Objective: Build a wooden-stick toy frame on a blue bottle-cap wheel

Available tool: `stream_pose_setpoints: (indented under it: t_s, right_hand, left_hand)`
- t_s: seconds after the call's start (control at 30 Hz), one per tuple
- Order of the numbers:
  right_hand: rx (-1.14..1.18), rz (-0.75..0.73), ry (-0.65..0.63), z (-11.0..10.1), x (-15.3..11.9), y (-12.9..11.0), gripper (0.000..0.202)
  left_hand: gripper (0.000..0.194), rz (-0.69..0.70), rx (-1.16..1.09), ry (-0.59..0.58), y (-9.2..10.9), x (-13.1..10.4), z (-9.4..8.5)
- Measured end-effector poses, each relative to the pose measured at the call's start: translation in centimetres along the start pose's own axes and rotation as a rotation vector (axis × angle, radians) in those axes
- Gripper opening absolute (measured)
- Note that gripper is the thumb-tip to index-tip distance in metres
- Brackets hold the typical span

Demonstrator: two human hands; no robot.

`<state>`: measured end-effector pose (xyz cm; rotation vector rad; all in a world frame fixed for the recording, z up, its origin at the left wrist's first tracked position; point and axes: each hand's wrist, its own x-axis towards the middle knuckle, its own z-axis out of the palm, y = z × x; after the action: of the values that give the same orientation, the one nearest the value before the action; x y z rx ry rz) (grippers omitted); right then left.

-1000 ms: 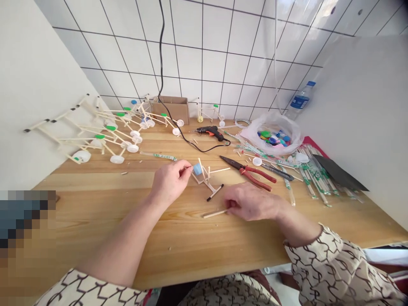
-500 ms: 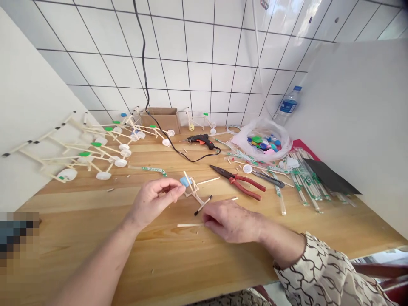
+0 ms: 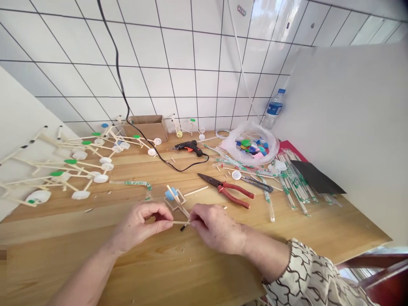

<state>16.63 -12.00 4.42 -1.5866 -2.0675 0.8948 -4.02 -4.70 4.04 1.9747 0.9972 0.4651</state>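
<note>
My left hand (image 3: 145, 223) pinches the left end of a thin wooden stick (image 3: 180, 222) between thumb and fingertips. My right hand (image 3: 216, 225) is closed on the same stick's other end, its fingertips partly hidden. Just behind the hands lies a small frame of glued sticks (image 3: 180, 202) with a blue bottle cap (image 3: 171, 194) on it. A black-tipped crosspiece (image 3: 183, 228) pokes out beside my right fingertips. Another loose stick (image 3: 196, 191) rests to the right of the frame.
Red-handled pliers (image 3: 228, 190) lie right of the frame, a glue gun (image 3: 189, 147) behind. Stick models with white wheels (image 3: 80, 194) crowd the left. A bag of bottle caps (image 3: 255, 144), wrapped chopsticks (image 3: 295, 180), a water bottle (image 3: 274, 108) and a cardboard box (image 3: 149, 125) stand farther back.
My left hand has come down from beside the blue cap and now holds the stick's left end. The stick, formerly low by my right hand, is now between both hands. The view has shifted right.
</note>
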Motion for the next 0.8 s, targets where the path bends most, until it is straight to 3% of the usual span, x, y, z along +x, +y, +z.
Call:
stream_pose_setpoints:
  t_s: [0.13, 0.27, 0.37, 0.5, 0.63, 0.8]
  right_hand:
    - [0.023, -0.006, 0.017, -1.0, 0.4, 0.0, 0.013]
    - [-0.032, 0.036, 0.181, -2.5, 1.3, 1.4, 0.017]
    - [-0.193, -0.013, 0.307, -2.8, 2.4, 2.9, 0.016]
    - [-0.456, -0.071, 0.229, -1.9, 4.1, 3.6, 0.022]
    - [-0.657, -0.059, 0.118, -1.1, 5.3, 2.4, 0.025]
    - [-0.52, 0.058, 0.153, -1.7, 5.0, 0.7, 0.024]
  left_hand:
    - [0.015, -0.01, 0.046, -0.014, -0.2, -0.1, 0.3]
    - [0.015, -0.048, 0.051, -0.06, 0.1, -0.3, 0.8]
    - [0.016, -0.048, 0.042, -0.096, 0.9, -0.3, 0.9]
    - [0.018, -0.086, 0.049, -0.097, 2.1, -0.3, 1.0]
    - [0.019, -0.073, 0.135, -0.135, 2.6, -0.5, 1.4]
    - [0.018, 0.04, 0.274, -0.189, 2.0, -1.0, 2.1]
